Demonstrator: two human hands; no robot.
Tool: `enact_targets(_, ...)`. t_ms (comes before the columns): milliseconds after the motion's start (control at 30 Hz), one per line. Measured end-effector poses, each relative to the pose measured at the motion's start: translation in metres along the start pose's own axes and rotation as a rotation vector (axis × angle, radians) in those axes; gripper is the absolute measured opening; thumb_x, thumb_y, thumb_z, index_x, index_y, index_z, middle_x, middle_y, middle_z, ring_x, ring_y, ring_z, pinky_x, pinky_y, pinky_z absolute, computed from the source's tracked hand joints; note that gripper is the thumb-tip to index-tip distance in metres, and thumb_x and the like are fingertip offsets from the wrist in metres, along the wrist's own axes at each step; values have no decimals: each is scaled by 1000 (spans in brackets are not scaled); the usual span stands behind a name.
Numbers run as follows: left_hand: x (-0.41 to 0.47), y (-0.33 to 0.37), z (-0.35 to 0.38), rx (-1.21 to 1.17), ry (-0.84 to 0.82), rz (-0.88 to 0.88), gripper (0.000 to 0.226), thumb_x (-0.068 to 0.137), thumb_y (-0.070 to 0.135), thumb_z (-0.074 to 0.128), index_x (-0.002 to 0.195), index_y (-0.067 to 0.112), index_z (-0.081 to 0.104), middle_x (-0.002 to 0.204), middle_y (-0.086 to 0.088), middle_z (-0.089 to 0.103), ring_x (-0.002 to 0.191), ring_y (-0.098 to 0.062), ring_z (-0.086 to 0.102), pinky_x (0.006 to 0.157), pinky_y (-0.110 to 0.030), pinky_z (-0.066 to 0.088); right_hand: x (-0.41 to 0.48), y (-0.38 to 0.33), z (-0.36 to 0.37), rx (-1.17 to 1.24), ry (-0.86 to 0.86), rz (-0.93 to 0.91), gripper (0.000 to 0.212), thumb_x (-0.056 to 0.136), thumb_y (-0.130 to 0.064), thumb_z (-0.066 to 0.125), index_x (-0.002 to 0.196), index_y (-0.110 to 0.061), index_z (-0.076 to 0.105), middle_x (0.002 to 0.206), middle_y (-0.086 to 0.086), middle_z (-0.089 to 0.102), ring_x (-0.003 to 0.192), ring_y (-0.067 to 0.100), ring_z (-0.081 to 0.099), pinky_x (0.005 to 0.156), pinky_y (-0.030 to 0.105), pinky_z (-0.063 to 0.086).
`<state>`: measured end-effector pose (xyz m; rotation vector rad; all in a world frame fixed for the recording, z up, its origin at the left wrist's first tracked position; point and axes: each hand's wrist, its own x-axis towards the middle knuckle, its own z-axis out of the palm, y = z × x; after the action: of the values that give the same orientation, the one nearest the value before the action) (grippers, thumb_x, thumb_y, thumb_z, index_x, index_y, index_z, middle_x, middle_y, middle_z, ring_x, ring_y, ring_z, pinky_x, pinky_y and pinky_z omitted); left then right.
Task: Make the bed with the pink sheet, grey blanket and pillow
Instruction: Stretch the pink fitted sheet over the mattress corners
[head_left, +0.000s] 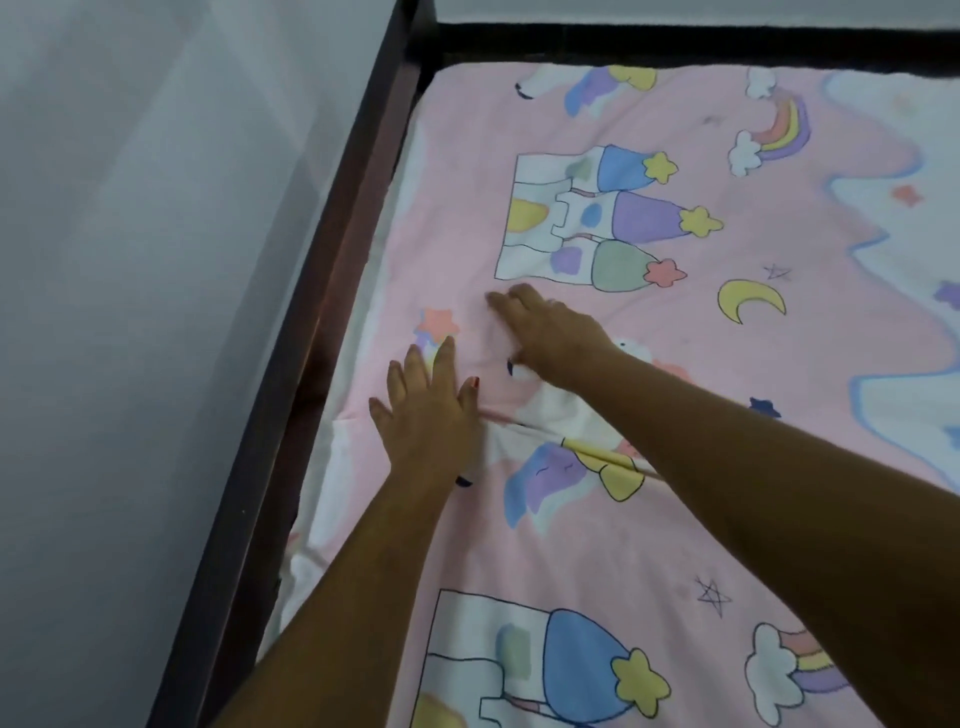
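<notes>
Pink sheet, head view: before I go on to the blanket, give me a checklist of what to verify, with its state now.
1. Contact of left hand on pink sheet: flat, ok.
2. Contact of right hand on the sheet, just beyond the left: flat, ok.
3. Crease running from the left hand under the right forearm: raised, not ok.
4. Sheet edge along the bed frame: bunched, white fabric showing, not ok.
5. Far corner of the sheet: lies smooth, ok.
6. Grey blanket and pillow: out of view, cannot tell.
</notes>
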<state>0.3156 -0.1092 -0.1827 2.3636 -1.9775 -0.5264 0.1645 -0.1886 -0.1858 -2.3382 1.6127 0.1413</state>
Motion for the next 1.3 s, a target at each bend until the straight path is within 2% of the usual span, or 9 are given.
enact_targets(133,20,10,1,-9,18,51,53,99,40,33,149,31,16,157,-5,13,143,-30,10,110,-54,18,17,3,5,70,45,-15,52,91,-10,55,138,-22,36,147,0,28,113,33,47,79,41,46)
enact_targets(300,46,5,-9,33,27,82,52,98,31,39,147,24,22,155,-9,16,141,-28,17,109,-48,27,17,1,8,51,179,-43,17,95,-8,43,107,-17,52,125,3,43,95,32,50,65,35,41)
enact_targets(533,59,1,-18,-31,86,86,60,97,35,42,149,26,15,156,-9,16,143,-30,14,111,-53,22,49,18,-30,65,253,150,35,92,-3,44,126,-11,45,122,17,47,107,36,53,77,42,40)
enact_targets(667,60,-5,-12,68,137,111,64,97,33,44,149,36,8,158,-7,10,145,-32,7,112,-54,14,73,30,-46,93,239,177,34,76,9,55,107,-4,51,110,23,51,100,40,54,75,42,42)
enact_targets(767,67,-13,-7,82,82,39,54,100,36,35,148,41,12,159,-6,4,144,-36,0,114,-54,8,72,35,-30,236,239,124,14,87,-2,50,99,-3,57,101,22,59,94,37,56,76,39,43)
enact_targets(867,76,-13,-7,61,92,9,49,100,34,35,146,41,20,159,-8,3,143,-39,5,113,-55,13,83,47,-40,389,218,215,33,90,-1,46,121,-6,55,104,16,62,97,29,58,88,44,47)
enact_targets(967,86,-12,-10,31,127,-24,46,100,30,38,144,38,28,156,-16,7,140,-38,15,109,-53,24,98,49,-53,266,142,259,45,93,-12,52,138,-12,43,128,22,53,118,35,50,97,40,40)
enact_targets(1133,108,-5,-14,-32,218,-133,52,92,13,50,142,19,35,149,-13,26,135,-31,29,103,-44,32,109,33,-48,56,20,389,52,92,-41,56,126,-5,43,129,15,52,123,34,48,99,41,34)
enact_targets(1300,122,-1,-3,31,410,-35,49,86,-3,49,134,5,43,142,-3,35,122,-23,40,93,-35,39,117,28,-46,-113,-98,336,29,94,-19,46,119,-8,57,123,11,56,118,32,53,81,35,36)
